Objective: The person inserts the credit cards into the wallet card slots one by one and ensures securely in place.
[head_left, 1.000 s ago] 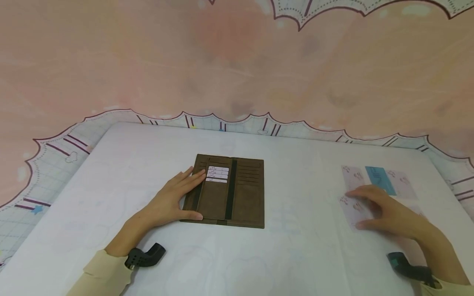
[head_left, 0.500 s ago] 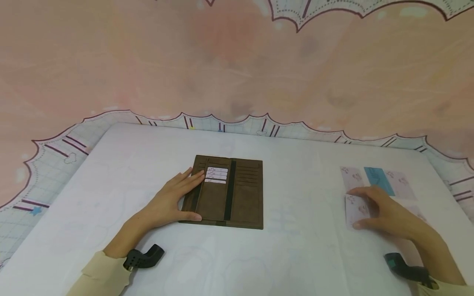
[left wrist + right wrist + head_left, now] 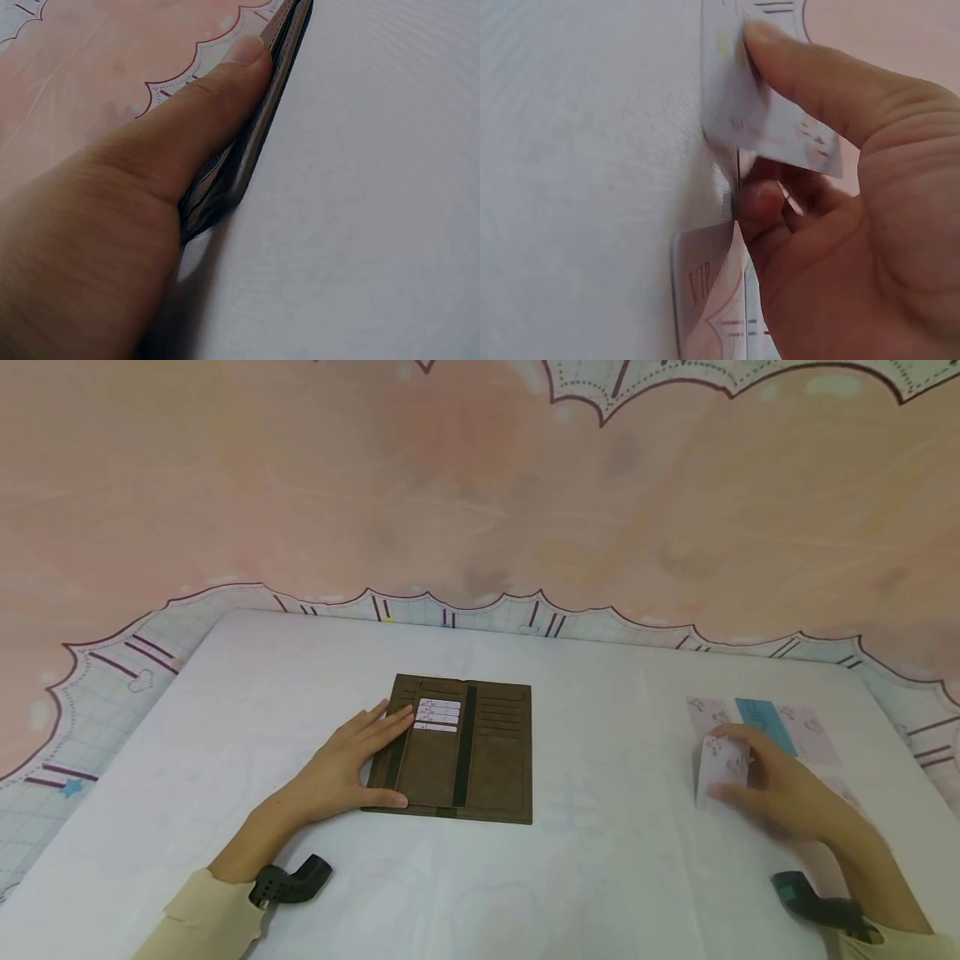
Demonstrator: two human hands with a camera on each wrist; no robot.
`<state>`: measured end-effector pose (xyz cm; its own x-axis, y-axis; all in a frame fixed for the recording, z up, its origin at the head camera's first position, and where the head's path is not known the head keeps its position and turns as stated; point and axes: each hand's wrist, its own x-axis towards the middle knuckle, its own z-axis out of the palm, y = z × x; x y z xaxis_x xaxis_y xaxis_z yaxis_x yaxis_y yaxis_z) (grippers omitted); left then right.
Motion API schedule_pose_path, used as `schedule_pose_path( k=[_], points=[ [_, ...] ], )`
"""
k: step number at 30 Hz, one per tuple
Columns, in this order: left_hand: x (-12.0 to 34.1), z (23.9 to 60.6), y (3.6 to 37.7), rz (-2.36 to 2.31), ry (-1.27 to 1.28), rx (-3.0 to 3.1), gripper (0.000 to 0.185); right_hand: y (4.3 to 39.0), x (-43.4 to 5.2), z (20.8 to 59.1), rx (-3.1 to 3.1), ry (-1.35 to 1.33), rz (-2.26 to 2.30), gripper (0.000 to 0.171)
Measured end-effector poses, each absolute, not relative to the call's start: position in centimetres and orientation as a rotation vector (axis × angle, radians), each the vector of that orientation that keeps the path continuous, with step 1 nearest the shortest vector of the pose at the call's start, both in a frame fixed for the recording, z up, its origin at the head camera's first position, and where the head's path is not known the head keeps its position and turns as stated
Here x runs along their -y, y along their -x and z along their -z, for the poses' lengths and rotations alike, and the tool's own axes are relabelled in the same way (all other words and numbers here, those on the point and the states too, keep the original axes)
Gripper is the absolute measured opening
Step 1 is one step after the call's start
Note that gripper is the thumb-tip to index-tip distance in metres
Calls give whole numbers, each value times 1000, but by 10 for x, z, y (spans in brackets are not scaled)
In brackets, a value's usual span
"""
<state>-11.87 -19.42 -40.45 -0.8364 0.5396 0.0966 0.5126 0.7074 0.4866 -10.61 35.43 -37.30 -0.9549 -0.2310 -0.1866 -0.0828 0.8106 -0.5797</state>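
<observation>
A brown wallet [image 3: 498,768] lies unfolded at the middle of the table, several pale cards [image 3: 437,714] showing in its left-side slots. Across its left edge rests my left hand [image 3: 348,768], fingers outstretched. The left wrist view has the thumb [image 3: 225,82] lying along the wallet's edge [image 3: 259,135]. On the right, my right hand [image 3: 787,785] pinches a white card with pinkish print [image 3: 722,768] between thumb and fingers, its near face tipped up. In the right wrist view that card [image 3: 735,97] stands at an angle to the tabletop, thumb on its face.
Beyond the right hand lie a blue card [image 3: 765,722] and pale pink cards [image 3: 808,731]. A card lettered VIP [image 3: 701,281] lies below the fingers in the right wrist view. A white cover spreads over the table [image 3: 600,877], with a patterned pink cloth [image 3: 450,485] behind.
The right hand has gripped a card that lay flat and tilted it up off the table, drawing it slightly away from the person. The left hand and wallet have stayed in place.
</observation>
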Motion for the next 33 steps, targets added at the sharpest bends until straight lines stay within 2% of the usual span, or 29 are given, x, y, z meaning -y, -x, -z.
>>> schedule_pose_path(
  k=[7,19,24,29,33],
  points=[
    [195,404,118,-800,-875,-2851,104,109,-354,375,-2732,430,1000,55],
    [193,402,116,-793,-853,-2846,105,114,-356,371,-2792,267,1042,48],
    [193,404,117,-791,-876,-2850,105,126,-347,369,-2845,300,1122,49],
    [194,405,118,-792,-886,-2855,105,137,-333,365,-2785,146,1216,53],
    [195,405,119,-776,-895,-2865,105,146,-321,363,-2757,132,1302,54]
  ],
)
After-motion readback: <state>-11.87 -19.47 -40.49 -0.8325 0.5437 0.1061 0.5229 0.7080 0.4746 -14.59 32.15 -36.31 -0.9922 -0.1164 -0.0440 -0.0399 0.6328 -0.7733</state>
